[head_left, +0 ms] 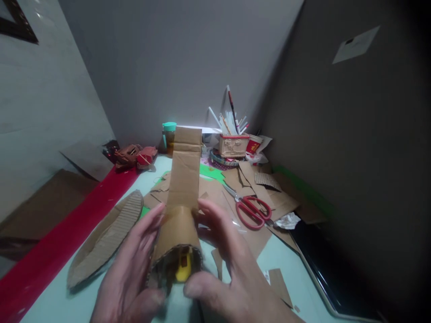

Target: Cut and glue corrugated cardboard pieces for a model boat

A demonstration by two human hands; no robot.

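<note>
Both of my hands hold a long strip of brown cardboard [183,179] whose near end is curled into a tube. My left hand [134,269] wraps the tube's left side, thumb at its mouth. On the right side my right hand [232,264] presses it with fingers and thumb. Something yellow [183,271] shows inside the tube's open end. The strip's far end stands up flat, pointing away from me. A leaf-shaped piece of corrugated cardboard [107,237] lies on the pale table [296,278] to the left of my hands.
Red-handled scissors [251,208] lie on cardboard scraps [269,193] right of the strip. A box of pens and sticks [233,139], a teal-lidded bottle [169,134] and small red items [134,157] stand at the back. A red band [67,237] runs along the table's left edge.
</note>
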